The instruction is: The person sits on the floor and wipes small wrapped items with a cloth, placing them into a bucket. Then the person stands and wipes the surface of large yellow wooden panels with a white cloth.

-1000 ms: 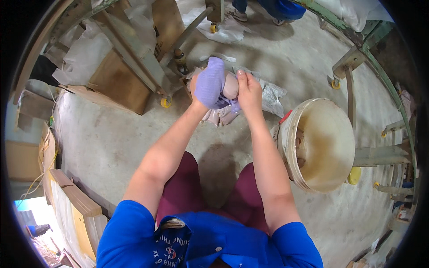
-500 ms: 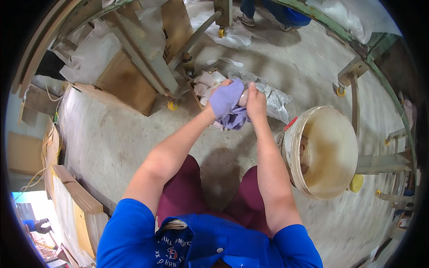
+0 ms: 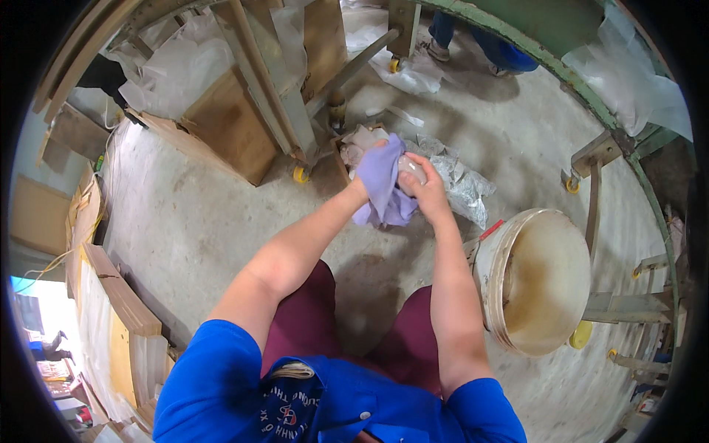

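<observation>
My left hand is closed on a purple cloth, which drapes over most of its fingers and hangs down below. Beside it, my right hand grips a smooth, rounded, pale pinkish-grey object, its fingers and thumb around it. The cloth lies against that object's left side; its exact kind I cannot make out. Under and beyond my hands sits a low cardboard box holding crumpled pale wrapping. Crinkled clear plastic lies on the floor to its right.
A large white bucket with brown stains inside stands tilted at my right. Wheeled metal frames and a cardboard box flank the floor. Stacked boards line the left. Another person's legs show at the far side.
My right hand has turned, showing more of the rounded object. The purple cloth has opened out and hangs looser. The whole view has shifted slightly.
</observation>
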A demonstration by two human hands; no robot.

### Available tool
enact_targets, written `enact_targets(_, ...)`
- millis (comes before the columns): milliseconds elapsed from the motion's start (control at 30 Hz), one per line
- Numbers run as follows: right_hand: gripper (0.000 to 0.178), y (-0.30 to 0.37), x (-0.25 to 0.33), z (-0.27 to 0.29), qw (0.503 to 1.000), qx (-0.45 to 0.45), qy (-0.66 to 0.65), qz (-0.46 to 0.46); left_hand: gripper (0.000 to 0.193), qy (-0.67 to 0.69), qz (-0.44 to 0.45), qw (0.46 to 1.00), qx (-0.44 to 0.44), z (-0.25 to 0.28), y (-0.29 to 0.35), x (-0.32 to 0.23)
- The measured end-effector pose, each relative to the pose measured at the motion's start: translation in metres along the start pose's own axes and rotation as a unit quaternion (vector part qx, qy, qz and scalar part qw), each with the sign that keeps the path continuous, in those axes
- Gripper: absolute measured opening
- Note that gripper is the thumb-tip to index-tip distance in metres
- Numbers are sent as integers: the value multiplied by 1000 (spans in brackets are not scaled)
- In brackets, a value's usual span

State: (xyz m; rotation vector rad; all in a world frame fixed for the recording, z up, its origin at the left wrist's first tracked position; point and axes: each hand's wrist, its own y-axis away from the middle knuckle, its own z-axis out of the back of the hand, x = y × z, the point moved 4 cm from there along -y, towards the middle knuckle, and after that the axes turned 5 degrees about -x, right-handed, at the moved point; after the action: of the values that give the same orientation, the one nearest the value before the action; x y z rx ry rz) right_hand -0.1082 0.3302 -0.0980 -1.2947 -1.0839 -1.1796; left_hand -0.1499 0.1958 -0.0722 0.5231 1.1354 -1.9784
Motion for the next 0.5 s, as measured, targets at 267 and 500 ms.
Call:
enact_targets(267, 35, -6, -84, 14, 971, -61, 26, -230, 19, -96, 322, 942, 24, 75, -1, 60)
enact_targets(500, 44, -7, -151, 4, 918, -60, 382, -93, 33, -184, 174, 959, 124, 44, 30, 59)
